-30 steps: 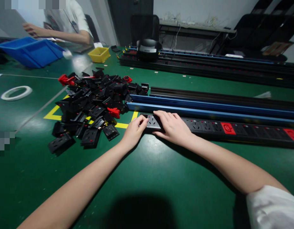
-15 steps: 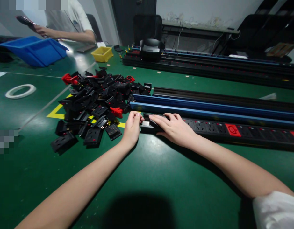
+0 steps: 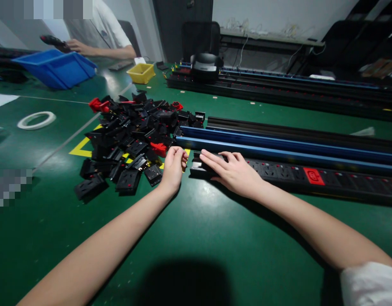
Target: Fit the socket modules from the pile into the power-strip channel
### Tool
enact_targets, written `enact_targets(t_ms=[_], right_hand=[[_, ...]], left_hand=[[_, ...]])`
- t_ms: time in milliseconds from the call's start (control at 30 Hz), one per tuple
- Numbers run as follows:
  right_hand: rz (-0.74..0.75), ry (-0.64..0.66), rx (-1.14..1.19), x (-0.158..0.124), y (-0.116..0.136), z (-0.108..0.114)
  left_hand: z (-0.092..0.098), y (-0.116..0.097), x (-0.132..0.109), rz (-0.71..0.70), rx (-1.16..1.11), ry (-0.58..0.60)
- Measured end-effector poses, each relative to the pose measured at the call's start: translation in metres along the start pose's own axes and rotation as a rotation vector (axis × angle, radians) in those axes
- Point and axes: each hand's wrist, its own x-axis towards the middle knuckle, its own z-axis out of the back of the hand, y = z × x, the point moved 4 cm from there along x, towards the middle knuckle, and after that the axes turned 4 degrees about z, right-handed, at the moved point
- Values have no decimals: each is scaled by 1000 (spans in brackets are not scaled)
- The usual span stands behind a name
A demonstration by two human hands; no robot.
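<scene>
My right hand (image 3: 235, 172) lies flat, fingers stretched out, on the left end of a long black power strip (image 3: 310, 176) set with black sockets and a red one. My left hand (image 3: 174, 167) hovers just left of the strip's end, fingers curled loosely inward, with nothing visible in them. Right beside that hand sits a heap of loose black and red socket modules (image 3: 132, 136) on the green table (image 3: 196, 238).
Blue and black rails (image 3: 278, 142) lie behind the strip, with more long strips (image 3: 278, 91) farther back. A yellow bin (image 3: 141, 72), a blue bin (image 3: 57, 68), a tape ring (image 3: 36, 120) and a black device (image 3: 206, 66) stand around. Another person's hand (image 3: 76, 44) works at the far left.
My left hand has drawn back from the strip's end and curled. My right hand slid a little left along the strip, now covering its end socket. The view shifted slightly.
</scene>
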Motion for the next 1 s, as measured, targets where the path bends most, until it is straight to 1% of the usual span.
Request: enact_targets(t_ms=[133,300,533,767,900,1000], right_hand=[[49,16,-23,0,1,-1],[39,-1,-23,1,2,0],[19,-55,9,1,5,6],[16,-94,-40,-1,6,4],[-2,-112,-108,-1,7,1],[3,-118,-152,-1,8,-1]], left_hand=[[2,1,0,-3,6,17],[1,0,-1,0,27,34],[1,0,-1,5,63,40],[2,2,-2,-12,90,56],[1,2,-7,-51,185,57],[0,-3,-14,-130,322,69]])
